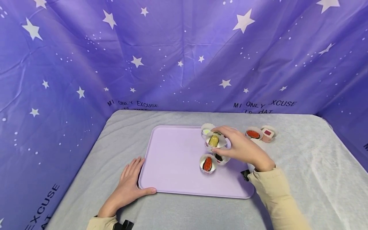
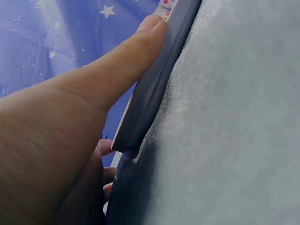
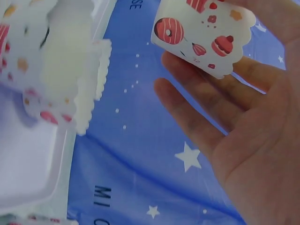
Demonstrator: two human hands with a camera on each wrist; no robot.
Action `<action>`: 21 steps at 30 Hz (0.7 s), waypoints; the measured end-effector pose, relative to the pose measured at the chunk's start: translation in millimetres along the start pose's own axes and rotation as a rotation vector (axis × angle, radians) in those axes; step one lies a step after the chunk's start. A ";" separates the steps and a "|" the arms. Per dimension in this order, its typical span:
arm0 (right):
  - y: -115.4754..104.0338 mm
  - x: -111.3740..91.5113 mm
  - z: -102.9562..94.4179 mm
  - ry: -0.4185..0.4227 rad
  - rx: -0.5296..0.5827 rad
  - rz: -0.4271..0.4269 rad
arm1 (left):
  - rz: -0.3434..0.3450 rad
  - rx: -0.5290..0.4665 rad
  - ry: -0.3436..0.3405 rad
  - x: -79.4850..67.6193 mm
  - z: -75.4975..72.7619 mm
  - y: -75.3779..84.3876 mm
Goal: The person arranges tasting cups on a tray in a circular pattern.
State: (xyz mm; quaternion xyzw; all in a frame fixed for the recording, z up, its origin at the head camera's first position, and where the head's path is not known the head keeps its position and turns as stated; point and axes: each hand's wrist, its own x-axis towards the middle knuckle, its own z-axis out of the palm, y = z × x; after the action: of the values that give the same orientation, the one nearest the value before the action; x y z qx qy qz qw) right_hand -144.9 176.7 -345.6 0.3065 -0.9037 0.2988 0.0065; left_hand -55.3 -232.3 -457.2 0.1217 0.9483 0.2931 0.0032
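Observation:
My right hand (image 1: 241,149) pinches a paper cupcake cup (image 1: 210,147) holding a yellow-topped sushi piece (image 1: 213,141). In the right wrist view this cup (image 3: 201,37), printed with red sweets, hangs between thumb and fingers above the tray. Close around it on the lilac tray (image 1: 172,159) are a cup with a red-topped piece (image 1: 208,164), one with a dark piece, partly hidden, and one with a pale green-yellow piece (image 1: 206,131). My left hand (image 1: 127,187) lies at the tray's front left corner, its thumb on the front edge and fingers along the left side.
Right of the tray, on the grey cloth-covered table (image 1: 310,166), stand a cup with a red-topped piece (image 1: 253,134) and a cup with a white, red-centred piece (image 1: 268,133). A purple star-patterned curtain (image 1: 184,64) hangs behind the table and at both sides.

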 end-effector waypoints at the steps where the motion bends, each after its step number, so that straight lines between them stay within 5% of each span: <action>1: -1.2 1.1 1.7 0.002 0.002 -0.007 | 0.001 -0.001 0.001 0.2 0.0 0.1; 21: -23.4 17.2 28.2 -0.049 -0.004 -0.089 | -0.003 0.002 -0.010 1.0 0.4 -0.6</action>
State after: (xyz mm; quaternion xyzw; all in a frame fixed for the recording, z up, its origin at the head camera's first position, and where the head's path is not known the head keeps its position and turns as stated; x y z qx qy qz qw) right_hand -141.0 137.0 -352.9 0.3536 -0.8897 0.2887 -0.0015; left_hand -56.4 -232.4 -457.8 0.1218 0.9487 0.2917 0.0081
